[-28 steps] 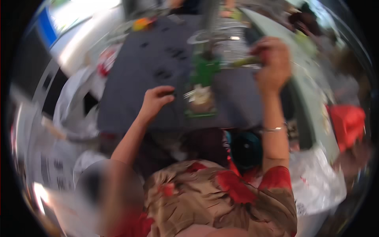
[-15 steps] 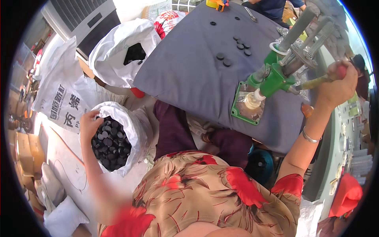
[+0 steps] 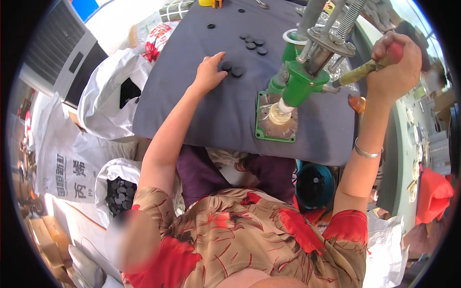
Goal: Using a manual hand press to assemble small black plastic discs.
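Observation:
My left hand [image 3: 209, 74] stretches over the grey-covered table, thumb and fingers apart around the near side of two round black caps [image 3: 236, 72]. Whether its fingertips touch the nearer cap is hard to see. A hand press [image 3: 301, 87] with a green body, green base and metal columns and spring stands to the right. On its lever [image 3: 355, 74], which ends in a red knob, my right hand [image 3: 396, 62] is closed. Under the press's white ram sits a pale round holder [image 3: 280, 114]. Several more black caps [image 3: 250, 46] lie farther back.
A white sack of black caps [image 3: 120, 194] stands at my left, with another white sack [image 3: 108, 98] behind it. Below the table's right side is a teal bucket [image 3: 314, 185]. An orange piece [image 3: 356, 103] lies at the table's right edge.
My left hand has left the sack of caps at the lower left and now reaches onto the table beside the two caps. My right hand stays on the lever. The whole view has shifted.

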Motion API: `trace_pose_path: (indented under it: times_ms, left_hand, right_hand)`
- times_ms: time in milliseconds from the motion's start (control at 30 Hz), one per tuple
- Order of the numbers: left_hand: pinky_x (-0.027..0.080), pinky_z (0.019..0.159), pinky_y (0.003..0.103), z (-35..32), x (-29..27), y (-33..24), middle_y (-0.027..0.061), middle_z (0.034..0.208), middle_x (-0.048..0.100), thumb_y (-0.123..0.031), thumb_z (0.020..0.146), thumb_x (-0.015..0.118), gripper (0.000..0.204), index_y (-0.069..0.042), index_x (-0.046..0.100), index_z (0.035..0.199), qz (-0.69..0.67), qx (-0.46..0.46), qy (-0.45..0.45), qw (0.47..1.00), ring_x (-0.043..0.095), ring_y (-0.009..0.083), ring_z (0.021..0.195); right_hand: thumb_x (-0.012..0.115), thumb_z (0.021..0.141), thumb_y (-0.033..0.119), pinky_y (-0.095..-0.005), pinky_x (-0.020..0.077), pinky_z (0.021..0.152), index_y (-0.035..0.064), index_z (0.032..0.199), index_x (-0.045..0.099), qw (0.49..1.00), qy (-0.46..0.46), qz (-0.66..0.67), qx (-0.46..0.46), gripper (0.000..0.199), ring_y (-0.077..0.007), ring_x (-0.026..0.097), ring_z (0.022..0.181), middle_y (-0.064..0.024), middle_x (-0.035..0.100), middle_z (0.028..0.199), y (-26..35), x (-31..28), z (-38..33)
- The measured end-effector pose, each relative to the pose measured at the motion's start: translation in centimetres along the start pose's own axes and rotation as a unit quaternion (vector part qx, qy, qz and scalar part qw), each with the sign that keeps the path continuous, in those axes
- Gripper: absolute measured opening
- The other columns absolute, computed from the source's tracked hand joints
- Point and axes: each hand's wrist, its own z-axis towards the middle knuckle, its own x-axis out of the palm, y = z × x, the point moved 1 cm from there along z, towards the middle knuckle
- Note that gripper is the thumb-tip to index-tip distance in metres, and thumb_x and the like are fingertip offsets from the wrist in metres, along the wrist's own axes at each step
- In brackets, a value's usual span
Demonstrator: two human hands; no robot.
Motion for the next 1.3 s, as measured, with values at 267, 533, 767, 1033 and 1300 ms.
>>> trace_pose_path:
  times_ms: [267, 533, 767, 1033, 1300]
  left_hand:
    - [0.046, 0.084, 0.038, 1.2, 3.2, 2.6, 0.0092, 0.103, 0.065, -0.014, 0.068, 0.073, 0.063, -0.01, 0.052, 0.127, 0.034, -0.055, -0.002, 0.998, 0.057, 0.0266, 0.099]
    - [0.048, 0.079, 0.037, -5.1, 1.3, -6.5, 0.0104, 0.094, 0.064, -0.009, 0.064, 0.076, 0.069, -0.01, 0.05, 0.129, -0.134, -0.008, 0.009, 0.991, 0.059, 0.0267, 0.091]
    - [0.045, 0.081, 0.041, -6.5, 4.2, -13.7, 0.0136, 0.095, 0.062, -0.007, 0.064, 0.073, 0.072, -0.005, 0.044, 0.129, -0.201, 0.096, 0.08, 0.972, 0.056, 0.0319, 0.093]
    - [0.045, 0.083, 0.042, -6.2, 5.5, -13.9, 0.0151, 0.098, 0.062, -0.008, 0.065, 0.072, 0.069, -0.001, 0.043, 0.128, -0.195, 0.103, 0.079, 0.972, 0.056, 0.0328, 0.095]
    - [0.047, 0.083, 0.041, -6.0, 5.5, -13.6, 0.0161, 0.101, 0.062, -0.008, 0.067, 0.073, 0.071, -0.001, 0.041, 0.13, -0.239, 0.06, 0.121, 0.962, 0.059, 0.033, 0.097]
  right_hand:
    - [0.031, 0.092, 0.017, -0.0285, 0.0371, 0.053, -0.007, 0.084, 0.054, 0.999, 0.002, -0.05, -0.017, 0.034, -0.018, 0.047, 0.058, -0.0118, 0.053, 0.072, -0.2, 0.2, 0.0]
    - [0.035, 0.093, 0.02, -0.0259, 0.0361, 0.05, -0.0029, 0.084, 0.053, 0.999, -0.022, -0.022, -0.013, 0.031, -0.0154, 0.046, 0.055, -0.0094, 0.052, 0.071, 0.4, 1.2, -0.5]
    - [0.044, 0.096, 0.03, -0.0197, 0.0324, 0.04, 0.006, 0.082, 0.05, 0.999, -0.045, 0.011, -0.029, 0.029, -0.0086, 0.043, 0.045, -0.0041, 0.049, 0.066, 1.5, 2.3, -0.9]
    - [0.041, 0.093, 0.024, -0.0279, 0.0383, 0.045, 0.0004, 0.083, 0.053, 0.98, -0.017, -0.157, -0.118, 0.028, -0.0154, 0.048, 0.051, -0.0102, 0.053, 0.069, 0.7, -0.2, -1.2]
    - [0.042, 0.092, 0.024, -0.0388, 0.0428, 0.051, 0.0032, 0.095, 0.048, 0.967, 0.162, 0.145, -0.13, 0.022, -0.0251, 0.049, 0.06, -0.0162, 0.052, 0.077, 3.0, -5.8, -7.8]
